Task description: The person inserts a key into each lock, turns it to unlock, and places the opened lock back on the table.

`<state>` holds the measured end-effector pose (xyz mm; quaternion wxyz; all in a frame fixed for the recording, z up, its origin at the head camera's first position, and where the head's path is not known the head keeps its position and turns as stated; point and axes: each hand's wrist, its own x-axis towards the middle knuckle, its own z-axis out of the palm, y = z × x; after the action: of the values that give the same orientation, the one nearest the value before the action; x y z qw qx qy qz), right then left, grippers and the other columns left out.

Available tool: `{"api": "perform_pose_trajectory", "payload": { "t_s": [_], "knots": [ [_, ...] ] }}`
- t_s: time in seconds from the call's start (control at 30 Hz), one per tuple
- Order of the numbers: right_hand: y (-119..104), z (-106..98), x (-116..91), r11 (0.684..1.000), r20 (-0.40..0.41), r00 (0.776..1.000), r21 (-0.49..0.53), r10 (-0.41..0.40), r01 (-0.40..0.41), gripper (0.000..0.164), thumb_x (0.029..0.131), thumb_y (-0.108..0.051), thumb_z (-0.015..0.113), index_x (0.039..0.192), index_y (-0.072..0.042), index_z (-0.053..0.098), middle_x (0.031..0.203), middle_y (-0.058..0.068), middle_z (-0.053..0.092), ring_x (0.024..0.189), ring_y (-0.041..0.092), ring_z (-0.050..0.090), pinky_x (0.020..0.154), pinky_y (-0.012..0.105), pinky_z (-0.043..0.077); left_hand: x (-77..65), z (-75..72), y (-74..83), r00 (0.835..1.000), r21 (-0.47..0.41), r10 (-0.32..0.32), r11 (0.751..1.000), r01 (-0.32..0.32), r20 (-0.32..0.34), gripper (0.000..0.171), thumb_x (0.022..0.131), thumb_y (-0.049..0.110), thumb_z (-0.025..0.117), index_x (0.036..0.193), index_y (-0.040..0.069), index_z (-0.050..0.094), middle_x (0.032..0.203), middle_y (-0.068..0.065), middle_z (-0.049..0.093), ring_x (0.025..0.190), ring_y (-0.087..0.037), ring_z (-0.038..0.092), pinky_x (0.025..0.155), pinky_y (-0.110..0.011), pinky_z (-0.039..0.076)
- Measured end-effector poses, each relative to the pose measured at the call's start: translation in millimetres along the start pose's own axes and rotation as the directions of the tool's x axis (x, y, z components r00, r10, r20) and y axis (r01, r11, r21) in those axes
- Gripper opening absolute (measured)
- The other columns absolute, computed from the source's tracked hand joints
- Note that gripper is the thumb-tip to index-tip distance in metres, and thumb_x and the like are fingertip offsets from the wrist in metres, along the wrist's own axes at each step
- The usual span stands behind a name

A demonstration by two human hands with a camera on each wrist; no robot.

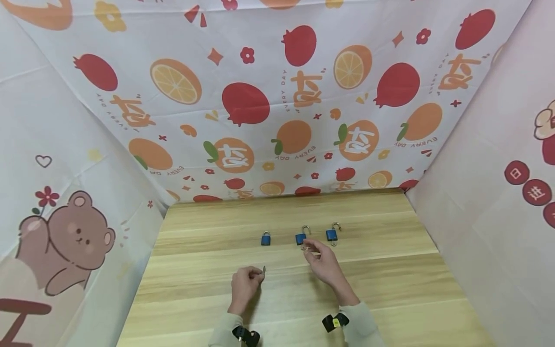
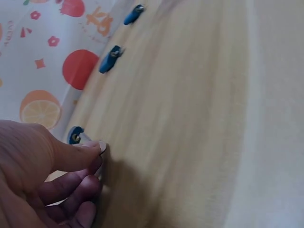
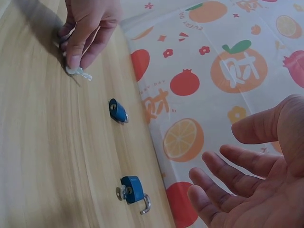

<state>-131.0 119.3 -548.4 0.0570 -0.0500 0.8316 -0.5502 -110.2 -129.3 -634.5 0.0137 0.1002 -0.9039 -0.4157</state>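
My left hand [image 1: 245, 288] pinches a small metal key [image 3: 80, 72] between thumb and fingers, above the table. A blue padlock [image 1: 266, 240] with its shackle closed lies just beyond that hand. Beside it is a middle blue padlock [image 3: 135, 189], its shackle swung open and a key [image 3: 122, 192] in its keyhole. Farthest right lies another blue padlock [image 1: 331, 235], also with an open shackle and a key [image 1: 333, 243] at its bottom. Close to the middle padlock, my right hand [image 1: 324, 266] hovers with fingers loosely spread, holding nothing.
The wooden table [image 1: 195, 250] has the padlocks in a row towards its back. A fruit-printed cloth [image 1: 269, 96] hangs behind it, and white printed cloths [image 1: 455, 168] close off the left and right sides. Both wrists wear black straps [image 1: 245, 335].
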Motion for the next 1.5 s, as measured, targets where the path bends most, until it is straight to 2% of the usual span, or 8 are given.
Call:
{"api": "perform_pose_trajectory", "payload": {
  "t_s": [0.13, 0.23, 0.5, 0.8, 1.07, 1.3, 1.5],
  "knots": [
    [-2, -2, 0, 1.000, -0.001, 1.000, 0.012, 0.004, -0.004, 0.035, 0.102, -0.011, 0.056, 0.136, -0.005, 0.060, 0.134, 0.016, 0.065, 0.120, 0.029, 0.061, 0.096, 0.040, 0.054, 3.7, -4.5, 3.6, 0.999, -0.044, -0.046, 0.998, 0.045, -0.024, 0.007, 0.083, 0.010, 0.082, 0.085, 0.004, 0.079, 0.076, -0.004, 0.076, 0.064, -0.007, 0.062, 0.060, -0.024, 0.047],
    [-2, -3, 0, 1.000, -0.005, 1.000, 0.013, 0.006, -0.006, 0.035, 0.102, -0.011, 0.056, 0.137, -0.005, 0.060, 0.136, 0.018, 0.064, 0.120, 0.029, 0.061, 0.097, 0.041, 0.054, 4.4, -8.4, 8.3, 0.998, -0.064, -0.055, 0.997, 0.052, -0.041, 0.007, 0.083, 0.009, 0.081, 0.086, 0.003, 0.079, 0.077, -0.005, 0.076, 0.064, -0.008, 0.061, 0.059, -0.023, 0.047],
    [-4, -4, 1, 1.000, -0.016, 1.000, 0.022, -0.009, 0.009, 0.036, 0.102, -0.012, 0.056, 0.137, -0.006, 0.060, 0.137, 0.019, 0.063, 0.121, 0.029, 0.062, 0.098, 0.044, 0.054, 4.5, -14.8, 23.0, 0.996, -0.158, -0.089, 0.984, 0.086, -0.014, 0.005, 0.087, 0.010, 0.078, 0.090, 0.006, 0.079, 0.082, -0.007, 0.077, 0.068, -0.010, 0.063, 0.060, -0.021, 0.049],
    [-10, -4, 3, 0.999, -0.024, 0.999, 0.032, -0.024, 0.025, 0.037, 0.102, -0.015, 0.059, 0.137, -0.006, 0.060, 0.133, 0.012, 0.066, 0.122, 0.034, 0.061, 0.099, 0.044, 0.052, 2.7, -22.6, 39.6, 0.996, -0.227, -0.058, 0.973, 0.043, -0.061, 0.009, 0.089, 0.016, 0.078, 0.093, 0.007, 0.079, 0.086, -0.010, 0.078, 0.073, -0.013, 0.069, 0.061, -0.024, 0.053],
    [-14, -4, 6, 0.999, -0.017, 0.999, 0.022, -0.030, 0.031, 0.040, 0.102, -0.019, 0.059, 0.141, -0.007, 0.057, 0.137, 0.011, 0.065, 0.124, 0.031, 0.060, 0.102, 0.050, 0.050, 2.2, -26.7, 50.7, 0.995, -0.273, -0.058, 0.962, 0.034, -0.083, 0.009, 0.090, 0.015, 0.077, 0.098, 0.012, 0.077, 0.087, -0.005, 0.079, 0.081, -0.013, 0.070, 0.064, -0.024, 0.052],
    [-18, -5, 9, 0.999, -0.025, 0.999, 0.016, -0.036, 0.036, 0.040, 0.102, -0.017, 0.058, 0.141, -0.007, 0.058, 0.138, 0.010, 0.065, 0.124, 0.029, 0.060, 0.102, 0.050, 0.050, 3.5, -29.8, 66.9, 0.994, -0.324, -0.008, 0.946, -0.030, -0.113, 0.010, 0.088, 0.011, 0.078, 0.099, 0.010, 0.078, 0.087, -0.008, 0.079, 0.083, -0.015, 0.071, 0.066, -0.020, 0.053],
    [-20, -5, 8, 0.999, -0.032, 0.999, 0.014, -0.041, 0.041, 0.037, 0.102, -0.015, 0.058, 0.139, -0.010, 0.060, 0.136, 0.009, 0.066, 0.121, 0.026, 0.062, 0.101, 0.049, 0.051, 3.4, -31.9, 77.2, 0.991, -0.352, -0.022, 0.936, -0.026, -0.131, 0.009, 0.087, 0.012, 0.080, 0.095, 0.010, 0.077, 0.089, -0.009, 0.079, 0.082, -0.012, 0.069, 0.069, -0.021, 0.049]
  ]
}}
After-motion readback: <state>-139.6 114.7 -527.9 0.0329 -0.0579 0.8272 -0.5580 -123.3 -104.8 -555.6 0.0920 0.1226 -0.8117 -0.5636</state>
